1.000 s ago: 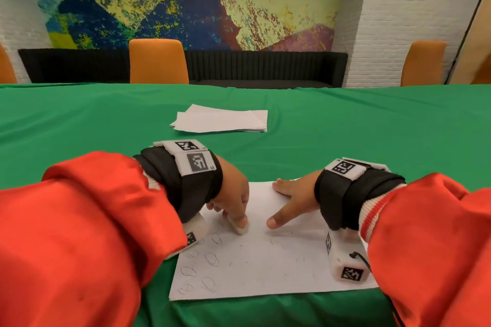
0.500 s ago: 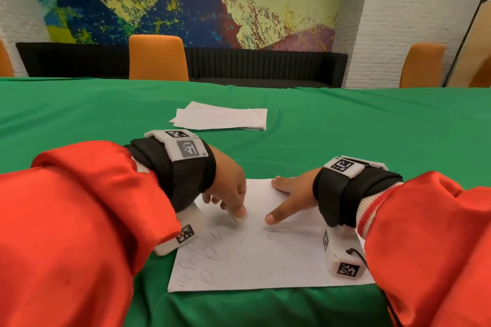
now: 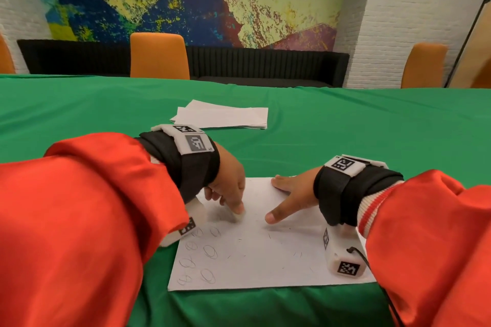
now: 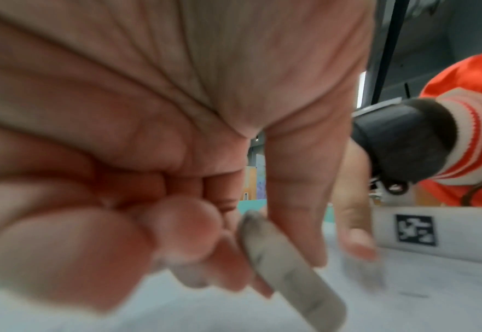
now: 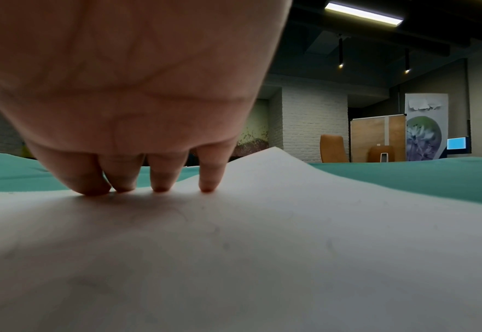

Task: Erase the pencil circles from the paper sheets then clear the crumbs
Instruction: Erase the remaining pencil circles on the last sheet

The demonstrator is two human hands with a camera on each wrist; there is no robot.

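Observation:
A white paper sheet lies near the table's front edge, with several pencil circles at its lower left and thin eraser crumbs scattered across it. My left hand pinches a grey-smudged eraser between thumb and fingers and presses its tip on the sheet's upper left. My right hand lies flat on the sheet's upper right, fingers straight, and the fingertips press the paper down. In the head view the eraser is mostly hidden under my left fingers.
A stack of white sheets lies farther back on the green tablecloth. Orange chairs and a black sofa stand beyond the far edge. The sheet's far right corner bulges up in the right wrist view.
My left hand with the eraser has slid a little away from me and to the left across the sheet. My right hand has stayed pressed flat on the paper.

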